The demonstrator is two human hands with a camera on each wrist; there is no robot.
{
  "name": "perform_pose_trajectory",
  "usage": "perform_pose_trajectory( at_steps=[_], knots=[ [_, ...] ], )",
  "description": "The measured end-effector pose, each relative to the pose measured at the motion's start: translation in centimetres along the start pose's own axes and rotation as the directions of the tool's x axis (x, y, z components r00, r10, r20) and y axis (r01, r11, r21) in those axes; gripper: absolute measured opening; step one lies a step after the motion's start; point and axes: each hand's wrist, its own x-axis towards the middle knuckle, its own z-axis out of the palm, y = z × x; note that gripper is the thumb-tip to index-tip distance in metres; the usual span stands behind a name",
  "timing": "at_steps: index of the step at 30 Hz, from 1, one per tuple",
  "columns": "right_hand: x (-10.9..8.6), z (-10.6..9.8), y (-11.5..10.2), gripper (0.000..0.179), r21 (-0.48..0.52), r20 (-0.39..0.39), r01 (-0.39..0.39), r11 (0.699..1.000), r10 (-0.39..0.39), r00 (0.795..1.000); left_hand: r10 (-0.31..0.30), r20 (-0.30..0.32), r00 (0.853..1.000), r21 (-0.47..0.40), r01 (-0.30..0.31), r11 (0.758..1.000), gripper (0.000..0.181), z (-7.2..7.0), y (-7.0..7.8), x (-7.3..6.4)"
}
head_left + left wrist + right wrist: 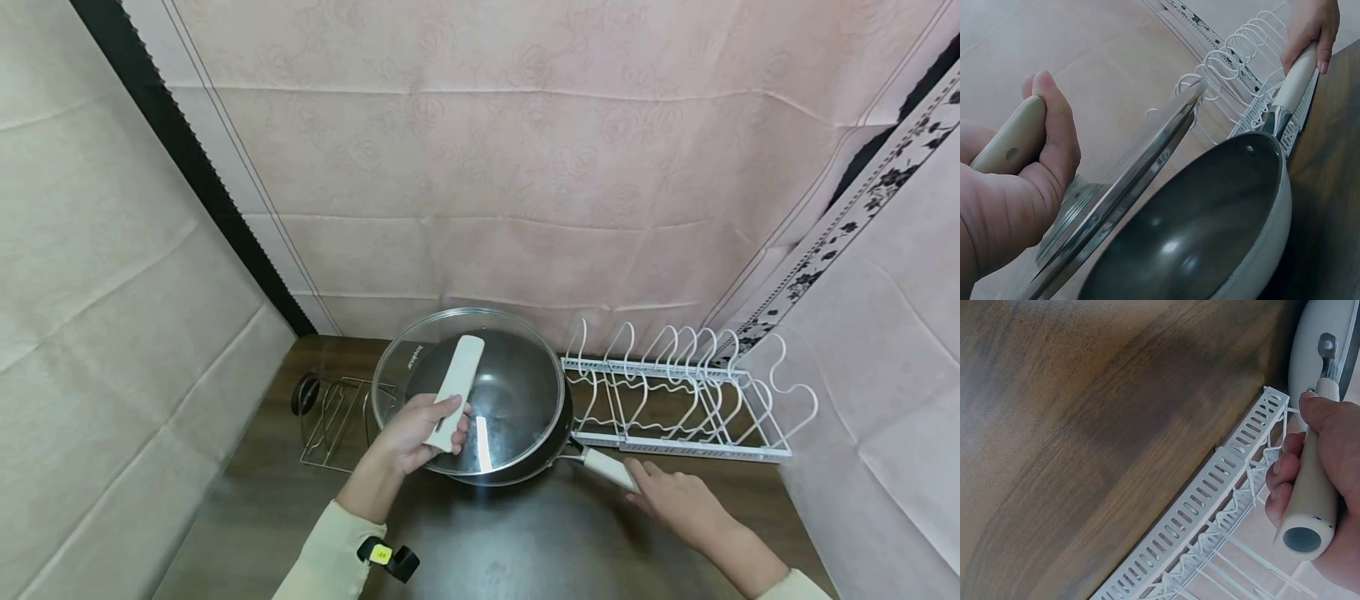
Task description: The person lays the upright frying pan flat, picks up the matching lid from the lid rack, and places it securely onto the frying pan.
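My left hand [422,433] grips the long white handle [459,379] of a glass lid [517,375] with a metal rim. In the left wrist view the lid is tilted just above the frying pan [1210,212], with a gap between them. Dark inside and pale outside, the pan has a cream handle [1313,481]. My right hand [678,504] wraps its fingers around that handle, thumb lying along it toward the pan. Seen from the head, the lid covers most of the pan.
Right of the pan stands a white wire rack [675,392] with several looped dividers. A smaller metal wire rack [337,425] with a dark round part [305,393] is at the left. Fabric walls [525,167] enclose the brown wooden table [525,542] at the back and sides.
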Motion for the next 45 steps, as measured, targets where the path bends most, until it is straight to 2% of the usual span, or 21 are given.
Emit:
perform_pose_trajectory(
  at_steps=[7, 13, 19, 26, 39, 45],
  knots=[
    [0.0, 0.0, -0.1, 0.049, -0.004, 0.005, -0.005, 1.0, 0.005, 1.0, -0.001, 0.016, 1.0, 0.016, 0.001, 1.0, 0.026, -0.2, -1.1, 1.0],
    [0.0, 0.0, -0.1, 0.049, -0.01, -0.01, -0.006, 1.0, 0.006, 1.0, -0.014, 0.017, 1.0, -0.003, 0.014, 1.0, 0.026, -0.3, -1.9, 1.7],
    [0.0, 0.1, -0.1, 0.048, -0.005, 0.013, -0.017, 1.0, 0.017, 1.0, -0.03, 0.001, 1.0, -0.017, 0.03, 0.999, 0.025, -0.4, -2.6, 2.3],
    [0.0, 0.1, -0.1, 0.047, 0.001, 0.034, -0.034, 0.999, 0.033, 0.999, -0.031, 0.024, 0.999, -0.014, 0.032, 0.999, 0.027, -0.5, -3.7, 3.1],
    [0.0, 0.0, 0.1, 0.046, 0.014, 0.027, -0.031, 0.999, 0.031, 0.999, -0.034, 0.034, 0.999, 0.02, 0.033, 0.999, 0.025, -0.7, -4.8, 3.6],
    [0.0, -0.1, 0.1, 0.045, 0.017, 0.055, -0.044, 0.999, 0.043, 0.998, -0.038, 0.041, 0.998, 0.029, 0.037, 0.999, 0.024, -0.9, -5.1, 3.6]
  ],
)
